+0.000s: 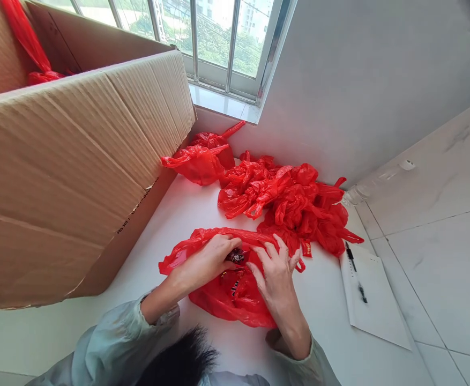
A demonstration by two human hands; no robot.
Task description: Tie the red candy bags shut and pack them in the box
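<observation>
A red plastic bag lies flat on the white table in front of me, with something dark inside near its top. My left hand presses on the bag's upper left, its fingers curled onto the plastic beside the dark item. My right hand lies spread on the bag's right side, fingertips at the bag's top edge. Both hands touch this bag.
A big open cardboard box stands at the left, with red plastic showing inside it. A heap of tied red bags lies behind my hands by the wall. At the right are a sheet of paper with a pen and a clear bottle. A window is at the back.
</observation>
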